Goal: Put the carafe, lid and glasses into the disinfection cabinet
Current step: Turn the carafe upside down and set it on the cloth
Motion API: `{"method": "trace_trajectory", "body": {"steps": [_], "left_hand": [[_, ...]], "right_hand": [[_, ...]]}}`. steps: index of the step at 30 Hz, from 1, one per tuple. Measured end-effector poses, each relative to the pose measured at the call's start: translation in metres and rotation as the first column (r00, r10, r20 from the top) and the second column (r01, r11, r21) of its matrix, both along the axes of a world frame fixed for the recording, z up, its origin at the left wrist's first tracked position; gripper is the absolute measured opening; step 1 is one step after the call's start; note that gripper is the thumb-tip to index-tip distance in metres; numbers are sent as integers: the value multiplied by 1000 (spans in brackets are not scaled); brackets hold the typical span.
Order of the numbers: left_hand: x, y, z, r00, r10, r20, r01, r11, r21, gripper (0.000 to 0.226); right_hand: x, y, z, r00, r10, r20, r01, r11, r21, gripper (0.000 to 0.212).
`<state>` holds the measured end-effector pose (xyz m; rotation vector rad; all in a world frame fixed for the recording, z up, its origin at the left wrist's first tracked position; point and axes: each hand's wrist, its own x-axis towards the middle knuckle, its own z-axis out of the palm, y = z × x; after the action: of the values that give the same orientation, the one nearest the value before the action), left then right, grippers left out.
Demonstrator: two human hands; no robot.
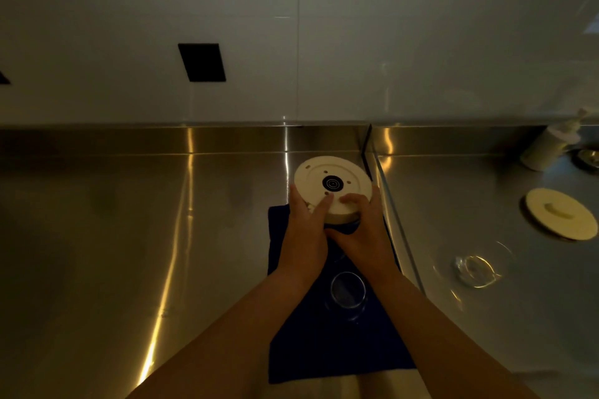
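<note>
A cream carafe stands upside down on a dark blue cloth, its round base with a black centre facing up. My left hand grips its left side, with a finger lying across the base. My right hand grips its right side with curled fingers. One clear glass stands on the cloth between my forearms. A second clear glass lies on the steel counter to the right. The cream lid lies flat further right.
The steel counter runs left and right below a white wall with a dark socket. A thin glass divider stands right of the cloth. A white pump bottle and a sink drain sit at the far right.
</note>
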<state>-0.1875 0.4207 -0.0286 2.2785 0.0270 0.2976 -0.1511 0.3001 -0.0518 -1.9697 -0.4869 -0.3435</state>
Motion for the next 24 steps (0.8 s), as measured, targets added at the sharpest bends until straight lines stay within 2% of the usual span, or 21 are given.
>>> {"method": "trace_trajectory", "body": {"steps": [3, 5, 8, 11, 13, 16, 19, 24], "left_hand": [[0, -8, -2, 991, -90, 96, 84, 994, 68, 57], [2, -11, -8, 990, -119, 72, 118, 993, 25, 59], [2, -9, -15, 987, -159, 2, 159, 987, 27, 75], [0, -4, -19, 976, -217, -22, 216, 949, 230, 77], [2, -1, -16, 975, -211, -71, 221, 889, 402, 75], [8, -2, -8, 969, -245, -40, 223, 785, 578, 71], [8, -4, -6, 961, -263, -83, 258, 748, 612, 73], [8, -12, -9, 974, -204, -98, 221, 762, 609, 71]], "right_hand": [[-4, -12, 2, 999, -51, 2, 51, 998, -25, 56], [-7, -15, -2, 996, -87, 24, 88, 995, -37, 56], [-13, -17, -5, 993, -118, -28, 117, 993, -28, 57], [-16, -18, -8, 992, -122, -15, 121, 990, -65, 59], [-17, -20, -12, 992, -124, 5, 123, 986, -110, 60], [-15, -24, -12, 991, -126, 49, 135, 958, -251, 61], [-16, -30, -9, 992, -108, 68, 125, 930, -346, 62], [-20, -43, -7, 994, -43, 97, 82, 887, -454, 68]]}}
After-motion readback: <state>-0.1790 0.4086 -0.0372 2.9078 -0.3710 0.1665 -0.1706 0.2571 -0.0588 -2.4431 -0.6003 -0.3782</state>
